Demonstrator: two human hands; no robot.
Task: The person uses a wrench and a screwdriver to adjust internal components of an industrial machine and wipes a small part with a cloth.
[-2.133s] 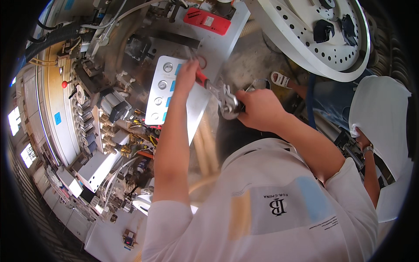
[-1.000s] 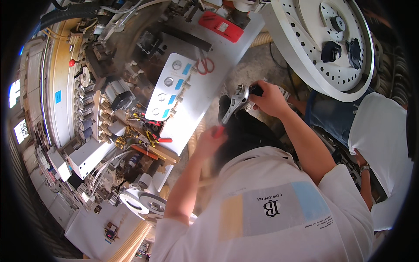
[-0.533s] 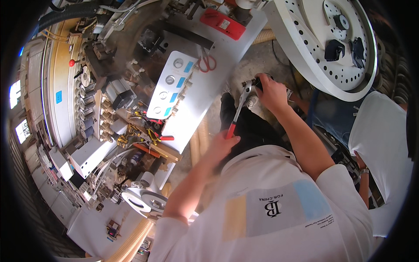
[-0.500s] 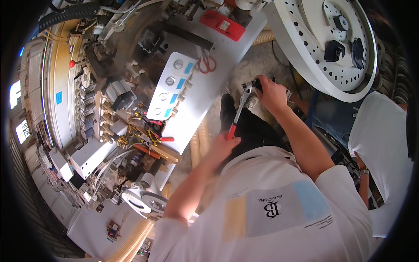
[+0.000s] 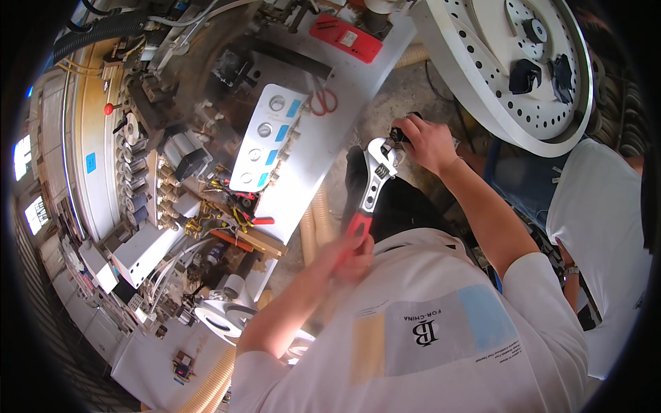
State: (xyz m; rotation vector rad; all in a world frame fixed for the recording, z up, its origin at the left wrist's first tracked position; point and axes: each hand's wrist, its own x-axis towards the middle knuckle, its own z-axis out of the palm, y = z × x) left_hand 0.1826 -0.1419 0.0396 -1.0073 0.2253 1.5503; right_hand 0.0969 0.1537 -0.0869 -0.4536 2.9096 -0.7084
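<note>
An adjustable wrench [image 5: 372, 186] with a silver head and red handle is gripped by my left hand [image 5: 353, 260], which is blurred by motion. The wrench points up and away from me, and its jaws sit at a small dark metal part [image 5: 395, 138]. My right hand [image 5: 430, 143] has its fingers wrapped round that part from the right. Most of the part is hidden by the fingers, so I cannot tell its kind.
A grey machine table [image 5: 358, 79] to the left carries red-handled scissors [image 5: 323, 102], a red box [image 5: 345, 38] and a gauge panel [image 5: 268, 138]. A large perforated white wheel [image 5: 509, 76] stands at the upper right. Another person in a white shirt [image 5: 602, 234] is on the right.
The wrench has rolled so its broad face and adjusting screw now show. My left hand has drawn slightly back toward me; the right stays near the same spot.
</note>
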